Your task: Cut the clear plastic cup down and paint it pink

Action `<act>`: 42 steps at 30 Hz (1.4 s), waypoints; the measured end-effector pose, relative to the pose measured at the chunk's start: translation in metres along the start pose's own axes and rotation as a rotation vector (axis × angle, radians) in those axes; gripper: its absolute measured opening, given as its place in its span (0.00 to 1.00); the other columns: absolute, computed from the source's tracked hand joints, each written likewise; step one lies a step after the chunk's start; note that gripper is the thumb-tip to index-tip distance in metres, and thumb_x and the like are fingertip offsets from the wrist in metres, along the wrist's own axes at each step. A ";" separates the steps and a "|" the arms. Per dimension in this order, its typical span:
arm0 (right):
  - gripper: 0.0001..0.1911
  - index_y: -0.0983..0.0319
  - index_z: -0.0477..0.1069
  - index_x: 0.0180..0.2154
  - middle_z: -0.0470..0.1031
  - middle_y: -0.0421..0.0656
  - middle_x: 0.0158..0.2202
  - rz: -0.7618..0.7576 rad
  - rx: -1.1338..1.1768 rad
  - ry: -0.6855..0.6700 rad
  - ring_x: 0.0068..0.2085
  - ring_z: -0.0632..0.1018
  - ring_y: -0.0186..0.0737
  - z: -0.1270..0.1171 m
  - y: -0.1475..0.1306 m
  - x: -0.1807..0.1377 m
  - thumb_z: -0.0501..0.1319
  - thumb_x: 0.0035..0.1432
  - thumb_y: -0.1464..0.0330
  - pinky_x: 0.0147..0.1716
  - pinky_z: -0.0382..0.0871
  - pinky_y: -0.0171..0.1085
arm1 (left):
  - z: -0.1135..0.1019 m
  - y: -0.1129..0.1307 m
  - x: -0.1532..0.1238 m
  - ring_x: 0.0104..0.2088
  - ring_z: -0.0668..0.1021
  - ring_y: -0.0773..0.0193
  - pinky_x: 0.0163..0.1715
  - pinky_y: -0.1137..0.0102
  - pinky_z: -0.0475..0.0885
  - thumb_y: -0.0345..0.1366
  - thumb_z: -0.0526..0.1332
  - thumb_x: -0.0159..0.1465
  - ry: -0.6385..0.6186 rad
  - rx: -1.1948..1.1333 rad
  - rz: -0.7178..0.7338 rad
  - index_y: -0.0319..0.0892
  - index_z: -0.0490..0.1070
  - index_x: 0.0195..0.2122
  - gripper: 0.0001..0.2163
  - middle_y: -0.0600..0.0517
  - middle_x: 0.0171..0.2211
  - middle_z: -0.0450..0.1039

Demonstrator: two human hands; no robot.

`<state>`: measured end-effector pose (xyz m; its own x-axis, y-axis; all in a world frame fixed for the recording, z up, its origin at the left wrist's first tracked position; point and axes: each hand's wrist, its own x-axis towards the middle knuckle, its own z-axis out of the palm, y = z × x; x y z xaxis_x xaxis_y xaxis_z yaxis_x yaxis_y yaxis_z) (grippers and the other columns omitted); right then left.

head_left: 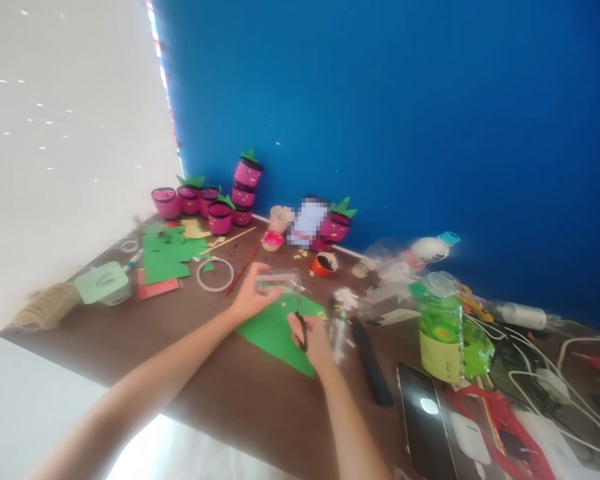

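My left hand (253, 298) is closed on a clear piece of plastic (279, 275), held just above the table; its exact form is hard to make out. My right hand (316, 339) grips a pair of scissors (303, 328) by the dark handles, and the blades point away from me at the plastic's right end. Whether the blades touch it I cannot tell. Under both hands lies a green sheet (275, 337) with small pale scraps on it.
Behind stand several magenta cups (220, 218) with green leaf tops. Left lie cut green sheets (165, 257), a tape roll (215, 275) and a mint container (103, 283). To the right are a black bar (370, 363), a phone (425, 420), a green bottle (440, 333) and white cables (525, 353).
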<state>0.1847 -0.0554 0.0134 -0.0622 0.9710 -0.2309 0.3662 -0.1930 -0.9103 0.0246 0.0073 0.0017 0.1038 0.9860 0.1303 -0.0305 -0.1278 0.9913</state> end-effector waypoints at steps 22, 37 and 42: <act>0.28 0.61 0.53 0.13 0.53 0.34 0.11 0.004 -0.050 0.009 0.16 0.55 0.27 0.000 0.005 0.001 0.57 0.49 0.48 0.17 0.47 0.32 | -0.002 0.002 0.001 0.44 0.71 0.62 0.33 0.74 0.71 0.39 0.64 0.51 0.018 0.073 0.035 0.44 0.58 0.43 0.21 0.48 0.44 0.61; 0.27 0.61 0.55 0.13 0.53 0.35 0.11 0.024 -0.167 0.133 0.16 0.56 0.28 0.002 0.007 0.004 0.57 0.47 0.48 0.16 0.46 0.32 | -0.004 0.003 0.003 0.47 0.69 0.60 0.36 0.72 0.70 0.38 0.65 0.50 0.041 0.041 0.060 0.44 0.58 0.44 0.22 0.48 0.44 0.62; 0.28 0.61 0.58 0.12 0.59 0.37 0.11 -0.021 -0.065 0.013 0.16 0.61 0.29 -0.001 0.003 0.002 0.55 0.49 0.47 0.17 0.54 0.32 | -0.003 0.003 0.001 0.47 0.69 0.60 0.38 0.71 0.70 0.37 0.65 0.50 0.032 0.035 0.059 0.45 0.58 0.43 0.22 0.48 0.44 0.63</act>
<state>0.1866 -0.0541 0.0108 -0.0583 0.9765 -0.2073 0.4243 -0.1637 -0.8906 0.0218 0.0088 0.0044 0.0712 0.9796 0.1881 -0.0010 -0.1885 0.9821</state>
